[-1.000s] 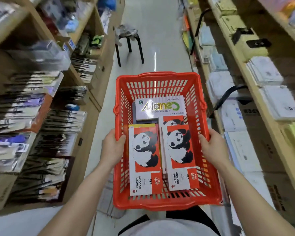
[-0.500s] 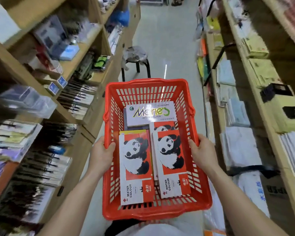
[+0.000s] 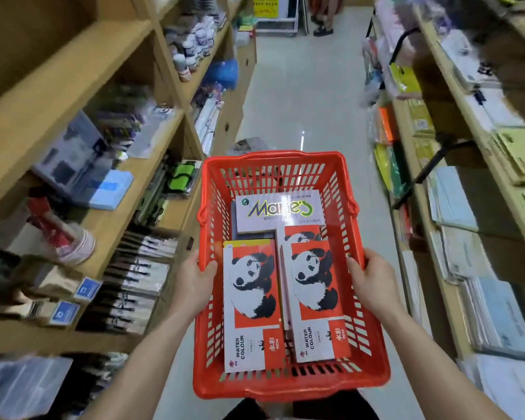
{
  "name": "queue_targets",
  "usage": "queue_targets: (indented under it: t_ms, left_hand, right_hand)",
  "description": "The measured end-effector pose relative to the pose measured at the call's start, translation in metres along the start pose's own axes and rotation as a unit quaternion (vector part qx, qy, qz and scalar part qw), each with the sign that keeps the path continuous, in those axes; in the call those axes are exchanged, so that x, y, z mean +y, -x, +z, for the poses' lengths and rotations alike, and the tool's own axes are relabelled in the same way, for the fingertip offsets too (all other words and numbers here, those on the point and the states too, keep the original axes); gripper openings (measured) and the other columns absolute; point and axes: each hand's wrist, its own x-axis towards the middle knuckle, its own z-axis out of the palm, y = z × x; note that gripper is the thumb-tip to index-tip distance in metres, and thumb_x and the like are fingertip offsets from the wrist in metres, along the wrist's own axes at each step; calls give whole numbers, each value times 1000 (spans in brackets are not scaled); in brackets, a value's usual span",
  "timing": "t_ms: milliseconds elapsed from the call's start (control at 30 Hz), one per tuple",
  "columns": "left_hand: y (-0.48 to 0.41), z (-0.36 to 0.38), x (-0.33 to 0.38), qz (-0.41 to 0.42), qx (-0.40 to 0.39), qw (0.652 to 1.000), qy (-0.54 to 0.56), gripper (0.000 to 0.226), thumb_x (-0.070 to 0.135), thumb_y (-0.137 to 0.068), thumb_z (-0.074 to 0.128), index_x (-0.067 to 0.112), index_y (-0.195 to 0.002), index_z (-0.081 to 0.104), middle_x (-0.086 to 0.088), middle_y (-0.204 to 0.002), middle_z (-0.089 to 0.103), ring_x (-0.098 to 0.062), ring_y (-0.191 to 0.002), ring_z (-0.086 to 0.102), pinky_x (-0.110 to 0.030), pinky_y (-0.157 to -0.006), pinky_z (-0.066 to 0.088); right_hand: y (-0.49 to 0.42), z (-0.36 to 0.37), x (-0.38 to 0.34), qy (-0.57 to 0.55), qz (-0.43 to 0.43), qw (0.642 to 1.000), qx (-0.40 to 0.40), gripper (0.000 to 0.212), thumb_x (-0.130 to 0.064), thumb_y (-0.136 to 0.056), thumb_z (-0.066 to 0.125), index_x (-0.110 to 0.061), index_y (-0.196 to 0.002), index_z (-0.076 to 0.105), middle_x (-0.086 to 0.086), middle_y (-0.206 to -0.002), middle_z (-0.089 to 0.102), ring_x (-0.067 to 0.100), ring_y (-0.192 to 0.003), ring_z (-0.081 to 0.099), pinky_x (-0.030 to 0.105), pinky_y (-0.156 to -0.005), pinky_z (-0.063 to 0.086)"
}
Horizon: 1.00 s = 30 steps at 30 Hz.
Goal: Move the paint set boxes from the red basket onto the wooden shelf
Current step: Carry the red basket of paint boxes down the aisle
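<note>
I hold a red plastic basket (image 3: 288, 386) level in front of me in a shop aisle. My left hand (image 3: 194, 283) grips its left rim and my right hand (image 3: 373, 283) grips its right rim. Inside lie two red-and-white panda watercolour boxes side by side, the left panda box (image 3: 250, 307) and the right panda box (image 3: 314, 298), with another panda box partly hidden under the right one. A white Marie's watercolour box (image 3: 281, 210) lies across the far end. Wooden shelves (image 3: 109, 219) run along my left.
The left shelves carry brushes (image 3: 134, 280), jars, boxes and price tags. Shelves on the right (image 3: 455, 225) hold stacks of paper pads and folders, with black brackets sticking out. A dark stool (image 3: 249, 145) stands just beyond the basket. A person's feet (image 3: 322, 25) show at the aisle's far end.
The view has tilted up and forward along the aisle. The basket stays in both hands, and the stool now sits right behind its far rim.
</note>
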Motion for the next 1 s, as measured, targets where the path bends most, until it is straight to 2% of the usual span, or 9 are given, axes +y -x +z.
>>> queue_targets:
  t_ms: [100, 167, 300, 433, 467, 567, 733, 900, 1000]
  left_hand:
    - [-92, 10, 26, -7, 5, 1000, -15, 16, 17, -103, 58, 32, -100, 64, 3, -89, 76, -18, -76, 74, -36, -69, 59]
    - [-151, 19, 42, -15, 9, 1000, -21, 18, 16, -102, 58, 32, -95, 63, 3, -87, 76, -19, -76, 74, -34, -65, 58]
    - [-264, 35, 75, -21, 31, 999, -35, 19, 16, -101, 60, 32, -93, 62, 11, -82, 73, -7, -71, 70, -23, -53, 46]
    - [-369, 47, 102, -35, 36, 997, -57, 16, 16, -100, 61, 31, -99, 63, 15, -78, 68, -2, -62, 66, -12, -49, 38]
    - [-396, 50, 107, -35, 36, 997, -62, 15, 13, -99, 62, 28, -99, 64, 15, -78, 67, -4, -64, 65, -12, -51, 38]
    - [-477, 60, 118, -52, 23, 996, -64, 12, 10, -98, 61, 17, -104, 68, 1, -86, 72, -28, -81, 68, -30, -64, 43]
    - [-618, 83, 114, -68, -7, 994, -86, 21, 15, -99, 60, 17, -117, 69, -9, -104, 77, -34, -96, 71, -46, -86, 57]
    - [-750, 115, 91, -95, -41, 990, -99, 18, 19, -99, 59, 20, -115, 67, -10, -104, 77, -35, -93, 71, -47, -85, 58]
    - [-810, 138, 77, -102, -39, 990, -86, 21, 16, -100, 58, 19, -119, 66, -8, -104, 76, -27, -85, 68, -35, -73, 51]
  right_hand:
    - [-93, 25, -21, 1, -8, 1000, -1, 21, -17, -102, 59, -7, -116, 71, 12, -105, 78, 34, -95, 72, 40, -82, 56]
    - [-156, 42, -34, -5, -6, 1000, -11, 20, -17, -102, 59, -7, -114, 71, 11, -103, 78, 33, -93, 72, 38, -78, 54]
    - [-277, 70, -68, -8, -1, 1000, -25, 16, -16, -101, 60, -8, -108, 71, 10, -97, 77, 34, -91, 71, 33, -71, 45]
    - [-382, 97, -104, 5, 4, 999, -32, 16, -16, -101, 60, -6, -107, 71, 14, -99, 78, 37, -92, 72, 35, -72, 48]
    - [-407, 105, -112, 7, 5, 999, -33, 16, -16, -100, 60, -5, -107, 70, 16, -100, 78, 39, -92, 71, 37, -73, 50]
    - [-479, 134, -134, 12, 8, 999, -37, 16, -11, -99, 61, 1, -105, 70, 21, -99, 77, 40, -91, 71, 42, -75, 52]
    - [-593, 195, -152, 24, 42, 998, -39, 18, -14, -99, 60, 1, -106, 69, 22, -101, 76, 40, -94, 71, 43, -79, 54]
    - [-694, 262, -152, 42, 71, 996, -37, 17, -16, -99, 60, -2, -105, 69, 20, -100, 77, 41, -93, 72, 42, -76, 54]
    - [-744, 297, -143, 53, 88, 994, -31, 16, -16, -98, 60, -4, -103, 68, 19, -98, 77, 40, -91, 72, 38, -71, 50]
